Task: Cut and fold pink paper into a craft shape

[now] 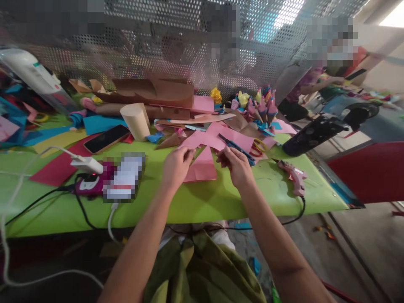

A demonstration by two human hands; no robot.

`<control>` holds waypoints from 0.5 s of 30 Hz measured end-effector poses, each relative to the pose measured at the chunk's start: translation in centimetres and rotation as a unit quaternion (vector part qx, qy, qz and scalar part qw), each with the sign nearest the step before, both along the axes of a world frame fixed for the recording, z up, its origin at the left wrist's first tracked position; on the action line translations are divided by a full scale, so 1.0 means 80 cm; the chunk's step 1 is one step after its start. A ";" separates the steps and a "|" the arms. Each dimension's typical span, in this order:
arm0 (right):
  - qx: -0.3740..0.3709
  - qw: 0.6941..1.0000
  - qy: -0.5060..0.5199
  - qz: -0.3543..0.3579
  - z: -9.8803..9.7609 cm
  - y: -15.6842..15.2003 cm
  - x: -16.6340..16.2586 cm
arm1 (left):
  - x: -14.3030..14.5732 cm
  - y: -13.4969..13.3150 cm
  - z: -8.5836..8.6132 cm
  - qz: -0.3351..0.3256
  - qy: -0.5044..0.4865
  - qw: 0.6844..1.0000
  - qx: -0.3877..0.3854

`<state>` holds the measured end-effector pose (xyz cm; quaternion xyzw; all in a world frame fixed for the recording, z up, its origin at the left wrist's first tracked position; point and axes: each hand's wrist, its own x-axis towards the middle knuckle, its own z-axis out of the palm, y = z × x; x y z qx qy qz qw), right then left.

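Observation:
My left hand [177,165] is closed in a pinch at the left slanted edge of a pink paper piece [204,167]; whether it grips that paper or something small is hidden. Across from it, my right hand [236,165] is also pinched, its fingertips just right of the same piece, and what they hold cannot be made out. The pink piece narrows toward its far end and has a crease near its front. Scissors with dark blue handles [245,156] lie right behind my right hand. More pink paper [216,134] is spread beyond both hands.
A pink glue gun [294,176] lies at the right, its cord over the front edge. Behind it rests a black bottle [311,136]. A cardboard tube [135,121], phone [110,139] and purple power strip [94,181] occupy the left. Small paper cones [263,105] stand behind.

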<state>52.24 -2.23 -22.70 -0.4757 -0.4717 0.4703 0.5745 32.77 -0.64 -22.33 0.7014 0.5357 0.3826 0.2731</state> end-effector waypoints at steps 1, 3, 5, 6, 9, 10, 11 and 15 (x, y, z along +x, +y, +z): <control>0.004 1.000 0.002 -0.009 0.000 0.001 0.002 | -0.001 0.000 0.000 0.022 0.069 0.997 0.004; 0.007 1.000 0.006 -0.018 -0.001 0.002 0.004 | 0.000 -0.001 0.000 0.036 0.191 0.981 -0.009; 0.008 1.000 0.008 -0.020 -0.002 0.003 0.004 | 0.004 -0.002 -0.002 0.022 0.269 0.962 -0.031; 0.011 1.000 0.007 -0.018 -0.003 0.004 0.004 | 0.006 -0.003 -0.004 0.011 0.289 0.956 -0.038; 0.021 1.000 -0.013 -0.015 -0.010 0.007 0.006 | 0.011 -0.003 -0.009 -0.023 0.277 0.959 -0.051; 0.026 0.999 -0.023 -0.020 -0.012 0.009 0.007 | 0.012 -0.002 -0.011 -0.028 0.249 0.966 -0.060; 0.031 0.999 -0.031 -0.031 -0.016 0.012 0.009 | 0.013 0.000 -0.013 -0.029 0.209 0.975 -0.072; 0.061 0.994 -0.045 -0.076 -0.026 0.024 0.013 | 0.012 0.007 -0.019 -0.025 -0.027 0.997 -0.070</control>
